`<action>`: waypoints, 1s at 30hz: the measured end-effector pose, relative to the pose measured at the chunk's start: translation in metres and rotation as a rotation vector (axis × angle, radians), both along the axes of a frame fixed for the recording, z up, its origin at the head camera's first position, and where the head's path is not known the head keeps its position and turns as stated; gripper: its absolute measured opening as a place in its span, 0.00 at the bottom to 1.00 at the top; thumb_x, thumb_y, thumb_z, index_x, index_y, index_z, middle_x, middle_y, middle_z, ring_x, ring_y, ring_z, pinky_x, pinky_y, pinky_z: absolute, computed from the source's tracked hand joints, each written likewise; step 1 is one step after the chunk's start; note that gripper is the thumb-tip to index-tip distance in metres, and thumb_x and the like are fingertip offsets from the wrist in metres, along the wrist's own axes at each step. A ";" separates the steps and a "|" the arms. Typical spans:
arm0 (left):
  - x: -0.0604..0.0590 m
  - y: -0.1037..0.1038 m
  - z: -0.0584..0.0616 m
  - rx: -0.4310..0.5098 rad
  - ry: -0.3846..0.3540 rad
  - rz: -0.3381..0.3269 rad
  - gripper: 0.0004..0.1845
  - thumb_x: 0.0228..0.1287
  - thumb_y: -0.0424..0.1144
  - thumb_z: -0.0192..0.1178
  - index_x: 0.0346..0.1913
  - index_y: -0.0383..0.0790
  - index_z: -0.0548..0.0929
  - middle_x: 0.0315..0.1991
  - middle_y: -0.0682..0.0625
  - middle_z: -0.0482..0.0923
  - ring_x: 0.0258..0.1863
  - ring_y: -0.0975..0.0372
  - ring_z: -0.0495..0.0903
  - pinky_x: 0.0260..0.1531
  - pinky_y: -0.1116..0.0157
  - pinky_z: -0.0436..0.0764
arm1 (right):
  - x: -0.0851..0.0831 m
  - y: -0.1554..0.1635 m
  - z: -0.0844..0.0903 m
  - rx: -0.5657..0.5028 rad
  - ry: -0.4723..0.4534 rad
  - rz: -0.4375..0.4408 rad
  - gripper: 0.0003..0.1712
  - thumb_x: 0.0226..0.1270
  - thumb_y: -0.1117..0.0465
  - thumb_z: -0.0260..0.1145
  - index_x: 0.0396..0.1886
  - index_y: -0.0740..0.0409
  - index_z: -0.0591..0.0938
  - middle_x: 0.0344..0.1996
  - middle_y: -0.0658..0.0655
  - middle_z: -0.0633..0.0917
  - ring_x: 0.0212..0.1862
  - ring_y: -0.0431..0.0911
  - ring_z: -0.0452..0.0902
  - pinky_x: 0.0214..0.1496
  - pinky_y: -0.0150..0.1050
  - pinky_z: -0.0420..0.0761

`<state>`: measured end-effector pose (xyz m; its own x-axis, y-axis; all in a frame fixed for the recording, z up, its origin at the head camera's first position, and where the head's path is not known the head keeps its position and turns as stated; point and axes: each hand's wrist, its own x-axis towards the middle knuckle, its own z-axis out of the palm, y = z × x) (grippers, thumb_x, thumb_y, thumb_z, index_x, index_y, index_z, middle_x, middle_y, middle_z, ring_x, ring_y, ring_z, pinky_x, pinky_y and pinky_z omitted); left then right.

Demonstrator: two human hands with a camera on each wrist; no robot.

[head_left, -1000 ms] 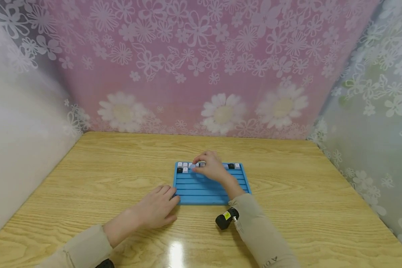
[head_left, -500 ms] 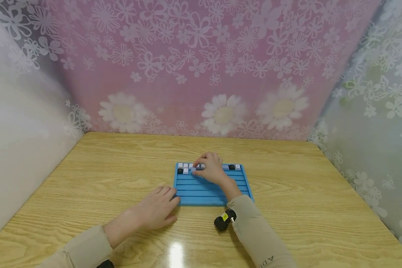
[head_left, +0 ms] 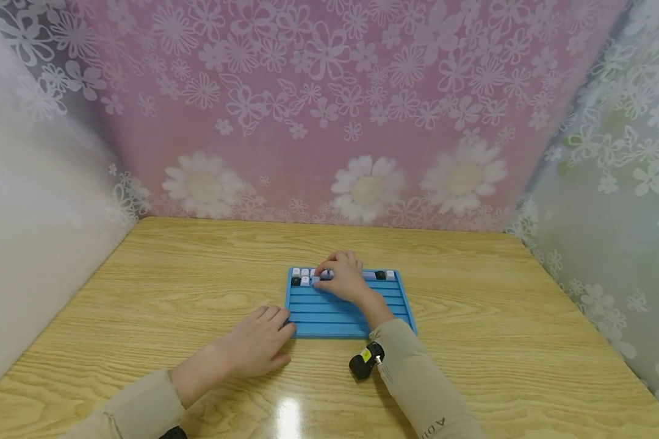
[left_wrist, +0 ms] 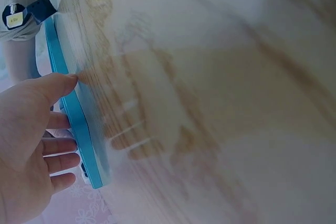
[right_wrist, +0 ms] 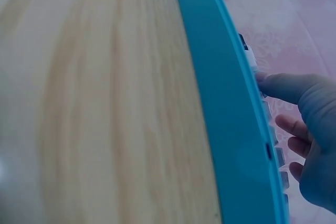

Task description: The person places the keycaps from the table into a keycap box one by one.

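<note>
blue slotted tray (head_left: 340, 311), keycaps (head_left: 304, 275) along far rows

Table (head_left: 472, 341): blue tray (head_left: 335, 311) mid-front, keycaps (head_left: 302, 275) along its far edge; L, R, far sides w/ open wood. Curtain walls (head_left: 329, 122) close 3 edges.

A light wooden table (head_left: 472, 341) with a strong grain filled the lower part of the head view, and a bright glare spot sat on its near edge. Behind it hung a pink backdrop (head_left: 329, 110) printed with white flower outlines and a row of large daisies along its foot. A whitish flowered curtain (head_left: 609, 183) closed the right side, and a paler, blurred curtain (head_left: 33, 213) closed the left.
</note>
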<state>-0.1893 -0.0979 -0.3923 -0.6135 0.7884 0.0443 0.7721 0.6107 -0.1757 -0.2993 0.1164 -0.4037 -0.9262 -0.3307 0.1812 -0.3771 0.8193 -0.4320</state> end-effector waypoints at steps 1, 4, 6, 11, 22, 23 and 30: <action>0.000 0.000 0.000 0.001 -0.001 0.001 0.27 0.62 0.57 0.55 0.53 0.39 0.73 0.51 0.45 0.69 0.52 0.55 0.68 0.56 0.56 0.68 | 0.000 0.000 0.000 0.004 -0.004 0.001 0.08 0.56 0.51 0.70 0.35 0.45 0.84 0.51 0.56 0.72 0.53 0.53 0.58 0.52 0.52 0.57; 0.001 0.000 0.000 0.002 -0.003 0.002 0.27 0.62 0.57 0.55 0.53 0.39 0.73 0.51 0.44 0.69 0.52 0.54 0.68 0.56 0.56 0.68 | 0.000 -0.001 0.001 0.016 -0.011 0.007 0.08 0.56 0.51 0.70 0.35 0.45 0.84 0.50 0.56 0.72 0.52 0.53 0.59 0.51 0.52 0.58; 0.001 0.000 0.000 0.002 -0.004 0.002 0.27 0.62 0.58 0.55 0.53 0.39 0.73 0.51 0.44 0.69 0.53 0.54 0.68 0.56 0.56 0.68 | 0.001 -0.001 0.001 0.018 -0.013 0.015 0.08 0.56 0.51 0.70 0.35 0.45 0.84 0.50 0.56 0.72 0.52 0.53 0.59 0.50 0.51 0.58; 0.001 0.000 0.000 -0.001 -0.002 0.002 0.27 0.62 0.58 0.55 0.53 0.39 0.73 0.51 0.45 0.69 0.53 0.54 0.68 0.56 0.56 0.68 | 0.000 -0.001 0.001 0.022 -0.022 0.024 0.08 0.56 0.51 0.70 0.35 0.45 0.84 0.50 0.56 0.73 0.53 0.53 0.59 0.50 0.51 0.59; 0.001 0.000 0.000 -0.007 0.004 0.002 0.27 0.62 0.58 0.54 0.53 0.39 0.74 0.51 0.44 0.69 0.52 0.54 0.68 0.56 0.56 0.68 | 0.002 -0.001 0.002 0.032 -0.027 0.038 0.07 0.57 0.53 0.69 0.34 0.46 0.83 0.49 0.55 0.74 0.53 0.52 0.60 0.52 0.52 0.59; 0.001 0.000 0.000 -0.009 0.004 0.003 0.27 0.62 0.58 0.54 0.53 0.39 0.73 0.51 0.44 0.69 0.53 0.54 0.68 0.56 0.56 0.68 | 0.002 -0.002 0.003 0.034 -0.029 0.041 0.07 0.57 0.53 0.69 0.34 0.47 0.83 0.49 0.55 0.74 0.53 0.53 0.60 0.53 0.52 0.59; 0.000 0.000 0.000 -0.010 0.011 0.004 0.27 0.61 0.58 0.55 0.53 0.39 0.74 0.51 0.44 0.69 0.52 0.54 0.68 0.56 0.56 0.68 | 0.001 -0.002 0.004 0.048 -0.026 0.044 0.06 0.58 0.54 0.69 0.34 0.47 0.83 0.49 0.54 0.74 0.55 0.52 0.60 0.55 0.52 0.59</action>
<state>-0.1895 -0.0976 -0.3925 -0.6165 0.7861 0.0431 0.7675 0.6123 -0.1899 -0.2986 0.1143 -0.3996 -0.9148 -0.3787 0.1405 -0.4023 0.8222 -0.4026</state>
